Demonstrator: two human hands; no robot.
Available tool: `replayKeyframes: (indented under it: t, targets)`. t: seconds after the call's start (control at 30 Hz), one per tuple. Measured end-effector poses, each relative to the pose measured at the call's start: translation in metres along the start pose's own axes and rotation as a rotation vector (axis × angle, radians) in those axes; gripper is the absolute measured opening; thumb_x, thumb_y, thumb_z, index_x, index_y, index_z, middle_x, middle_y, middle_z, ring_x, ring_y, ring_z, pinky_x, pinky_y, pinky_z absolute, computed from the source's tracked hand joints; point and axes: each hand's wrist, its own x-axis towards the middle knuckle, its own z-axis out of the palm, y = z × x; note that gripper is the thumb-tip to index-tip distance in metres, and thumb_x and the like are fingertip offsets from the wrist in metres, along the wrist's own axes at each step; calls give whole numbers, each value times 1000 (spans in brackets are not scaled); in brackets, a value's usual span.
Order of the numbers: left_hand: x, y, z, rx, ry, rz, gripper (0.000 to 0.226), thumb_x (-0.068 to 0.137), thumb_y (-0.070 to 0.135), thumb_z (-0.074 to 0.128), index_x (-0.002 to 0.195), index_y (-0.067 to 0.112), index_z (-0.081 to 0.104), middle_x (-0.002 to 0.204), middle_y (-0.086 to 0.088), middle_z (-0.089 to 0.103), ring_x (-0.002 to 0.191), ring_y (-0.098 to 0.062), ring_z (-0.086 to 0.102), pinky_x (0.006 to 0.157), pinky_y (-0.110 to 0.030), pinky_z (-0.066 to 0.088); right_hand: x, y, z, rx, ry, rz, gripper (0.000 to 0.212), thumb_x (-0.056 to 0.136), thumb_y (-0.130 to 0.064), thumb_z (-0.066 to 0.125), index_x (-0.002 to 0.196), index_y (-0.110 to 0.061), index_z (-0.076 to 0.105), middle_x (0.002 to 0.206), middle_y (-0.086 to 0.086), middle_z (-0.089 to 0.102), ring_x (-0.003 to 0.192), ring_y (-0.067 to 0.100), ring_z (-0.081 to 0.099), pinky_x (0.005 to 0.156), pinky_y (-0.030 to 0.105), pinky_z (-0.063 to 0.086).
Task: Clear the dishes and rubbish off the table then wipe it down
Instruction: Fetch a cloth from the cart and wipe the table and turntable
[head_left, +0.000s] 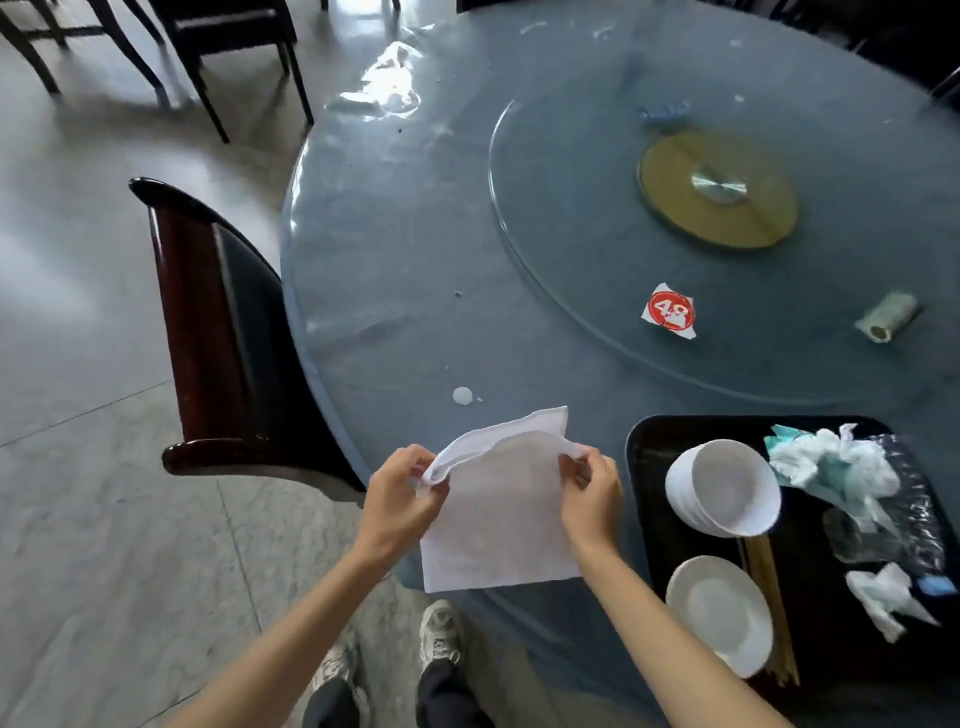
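A white cloth (498, 519) hangs over the near edge of the round blue table (395, 218). My left hand (400, 499) pinches its upper left corner and my right hand (589, 493) pinches its upper right corner, so the top edge is folding over. To the right, a black tray (647, 457) on the table holds stacked white bowls (724, 488), a white plate (719, 613), chopsticks (769, 597), crumpled tissues (836, 467) and clear plastic wrap (883, 530). A white spill drop (462, 396) lies just beyond the cloth.
A glass turntable (571, 249) with a gold hub (719, 189) fills the table's middle. On it lie a red-and-white number card (669, 312) and a small paper roll (885, 322). A dark wooden chair (223, 332) stands at the left, with more chairs (228, 31) beyond.
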Motion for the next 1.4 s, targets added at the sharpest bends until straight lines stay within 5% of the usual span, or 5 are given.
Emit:
replayKeyframes:
  t: [0.33,0.53,0.77,0.93,1.4]
  targets:
    - [11,10,-30,-52,-140,43,8,89,5,67,91,10,61,80,-4,66,72,-19,56,67,-22,45,-17,-19,-26,-6,4,-99,12,98,-25,67,104,-15,68,99,3,72,90,16,70,79,37,60]
    - [34,-7,-13,-74,26,38,5,92,5,65,89,8,62,84,-6,65,80,-28,60,74,-47,54,-2,-15,3,37,-11,-96,23,98,-22,67,119,-16,62,122,6,65,111,20,67,75,2,47]
    - [12,-36,24,500,85,314,79,79,10,67,150,0,34,154,-23,31,146,-39,27,118,-48,26,-28,42,38,-391,-218,-530,84,94,-57,56,162,-29,15,170,13,0,157,21,10,119,35,27]
    - [-18,-45,70,534,-155,344,68,97,31,38,158,8,17,168,-8,4,155,-26,4,120,-49,18,-30,47,51,-674,-202,-617,71,97,-64,40,160,-40,20,170,16,3,158,28,9,121,49,24]
    - [85,-40,65,691,-48,139,62,100,40,22,158,21,22,167,-5,10,155,-23,6,124,-44,8,32,1,103,-750,-135,-575,67,98,-61,36,160,-41,19,169,18,6,157,30,7,123,49,22]
